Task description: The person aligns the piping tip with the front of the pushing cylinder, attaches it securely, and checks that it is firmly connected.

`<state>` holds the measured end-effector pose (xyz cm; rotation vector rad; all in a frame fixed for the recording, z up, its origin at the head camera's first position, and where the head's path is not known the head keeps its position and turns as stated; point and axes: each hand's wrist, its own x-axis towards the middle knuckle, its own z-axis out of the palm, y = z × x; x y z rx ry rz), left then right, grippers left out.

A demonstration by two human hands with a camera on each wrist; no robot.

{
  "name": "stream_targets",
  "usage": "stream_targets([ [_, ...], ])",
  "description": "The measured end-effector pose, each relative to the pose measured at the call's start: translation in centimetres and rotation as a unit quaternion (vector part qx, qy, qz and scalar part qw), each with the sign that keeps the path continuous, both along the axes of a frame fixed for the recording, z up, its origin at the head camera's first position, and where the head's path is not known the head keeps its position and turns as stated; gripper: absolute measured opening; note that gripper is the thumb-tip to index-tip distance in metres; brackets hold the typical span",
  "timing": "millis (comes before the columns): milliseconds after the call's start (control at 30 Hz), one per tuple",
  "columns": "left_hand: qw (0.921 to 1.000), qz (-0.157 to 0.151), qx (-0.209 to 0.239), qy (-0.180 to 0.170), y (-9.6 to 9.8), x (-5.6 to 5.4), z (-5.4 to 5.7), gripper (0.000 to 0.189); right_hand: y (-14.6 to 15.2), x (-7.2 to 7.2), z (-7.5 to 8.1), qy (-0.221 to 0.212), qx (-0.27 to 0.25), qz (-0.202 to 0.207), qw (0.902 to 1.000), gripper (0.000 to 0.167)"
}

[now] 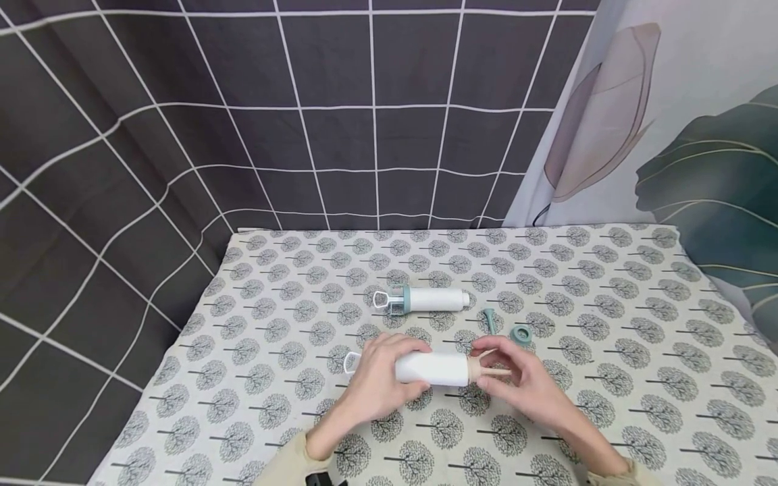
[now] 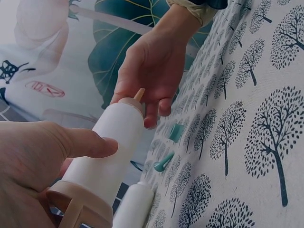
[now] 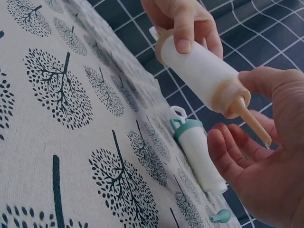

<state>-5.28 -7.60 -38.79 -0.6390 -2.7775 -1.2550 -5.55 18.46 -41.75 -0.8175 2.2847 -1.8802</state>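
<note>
A white syringe-like tube (image 1: 434,368) has a beige collar and a thin beige nozzle (image 3: 254,122) at one end, and a white loop handle (image 1: 351,362) at the other. Around the tube's body my left hand (image 1: 379,378) grips, thumb along its side. My right hand (image 1: 516,378) curves loosely about the nozzle end. Its thumb is at the collar in the right wrist view, while its other fingers stand apart from the nozzle. Behind lies a second white tube (image 1: 436,300) with a teal collar (image 1: 399,300) and a white loop handle (image 1: 380,299).
Beyond my right hand, a small teal nozzle (image 1: 489,320) and a teal ring-shaped cap (image 1: 521,335) lie on the tree-print tablecloth (image 1: 273,398). A dark checked curtain (image 1: 328,74) hangs behind and to the left. A leaf-print curtain (image 1: 699,88) hangs at the right.
</note>
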Motion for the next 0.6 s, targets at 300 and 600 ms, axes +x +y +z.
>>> stream_targets([
  [300, 1.0, 0.0, 0.002, 0.006, -0.09, -0.25, 0.16, 0.047, -0.27, -0.25, -0.18, 0.049, -0.034, 0.04, 0.9974, 0.048],
  [600, 0.9999, 0.001, -0.004, -0.011, -0.03, 0.06, 0.13, 0.046, -0.36, 0.07, -0.45, 0.049, -0.031, 0.045, 0.9973, 0.045],
])
